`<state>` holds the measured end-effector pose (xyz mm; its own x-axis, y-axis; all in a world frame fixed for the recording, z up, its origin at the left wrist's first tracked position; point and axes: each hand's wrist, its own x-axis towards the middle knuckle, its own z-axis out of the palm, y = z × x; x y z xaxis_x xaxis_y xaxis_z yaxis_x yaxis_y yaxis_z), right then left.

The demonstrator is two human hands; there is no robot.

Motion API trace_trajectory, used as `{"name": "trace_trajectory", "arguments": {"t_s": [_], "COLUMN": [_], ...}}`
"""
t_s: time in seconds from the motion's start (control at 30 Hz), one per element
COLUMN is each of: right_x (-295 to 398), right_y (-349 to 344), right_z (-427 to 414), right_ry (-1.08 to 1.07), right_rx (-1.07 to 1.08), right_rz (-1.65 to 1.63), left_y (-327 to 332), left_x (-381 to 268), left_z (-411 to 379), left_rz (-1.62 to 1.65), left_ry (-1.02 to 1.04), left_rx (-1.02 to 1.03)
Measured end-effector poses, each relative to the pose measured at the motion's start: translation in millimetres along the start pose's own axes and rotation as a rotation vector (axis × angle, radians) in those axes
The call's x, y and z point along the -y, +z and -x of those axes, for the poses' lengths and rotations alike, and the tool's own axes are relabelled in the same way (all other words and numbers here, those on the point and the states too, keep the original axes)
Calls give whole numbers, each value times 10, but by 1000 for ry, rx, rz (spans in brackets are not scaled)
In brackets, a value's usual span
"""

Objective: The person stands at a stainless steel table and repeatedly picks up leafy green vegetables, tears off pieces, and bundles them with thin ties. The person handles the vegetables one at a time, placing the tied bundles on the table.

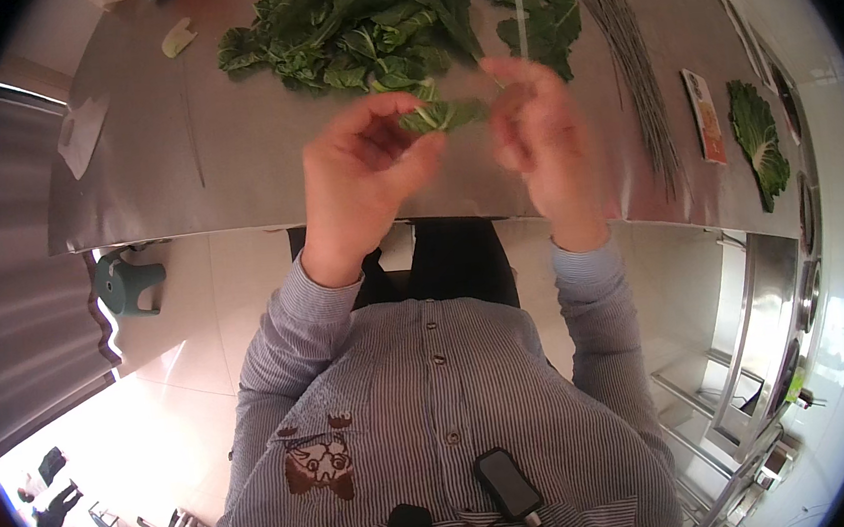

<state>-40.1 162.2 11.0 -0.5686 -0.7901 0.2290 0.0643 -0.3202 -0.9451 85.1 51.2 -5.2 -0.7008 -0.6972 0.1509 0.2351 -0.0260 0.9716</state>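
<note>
My left hand [365,174] pinches a small bunch of leafy greens [439,115] between thumb and fingers, just above the metal tabletop. To its right is my right hand [543,136], blurred by motion, its fingers bent and the index finger reaching toward the greens. Whether anything thin is between those fingers cannot be made out. Beyond both hands lies a large heap of dark green leaves [357,36], with more leaves [539,8] to its right. A bundle of thin grey rods or wires [632,79] rests on the table, right of my right hand.
The metal table [249,181] also bears a single thin rod [194,133], a pale leaf piece [179,38] and a white scrap [83,135] on the left. Rightward are a printed packet [703,117] and a loose leaf [758,144]. A green stool [126,282] stands below left.
</note>
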Motion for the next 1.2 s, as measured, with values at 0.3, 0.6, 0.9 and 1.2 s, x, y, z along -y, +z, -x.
{"name": "trace_trajectory", "arguments": {"t_s": [0.3,0.6,0.9,1.2], "right_x": [151,53,79,126], "right_y": [-85,-37,-14,-64], "right_z": [718,959,943,954], "right_ry": [-5,-100,-37,78], "right_rx": [126,192,180,218], "right_rz": [577,734,685,539], "left_y": [-155,-126,-119,-214], "left_x": [-113,-122,-121,-123], "left_z": [-173,-190,-187,-199], "left_rz": [-67,-58,-109,-340], "left_ry": [159,226,254,351], "left_rx": [-125,-94,-106,-11]}}
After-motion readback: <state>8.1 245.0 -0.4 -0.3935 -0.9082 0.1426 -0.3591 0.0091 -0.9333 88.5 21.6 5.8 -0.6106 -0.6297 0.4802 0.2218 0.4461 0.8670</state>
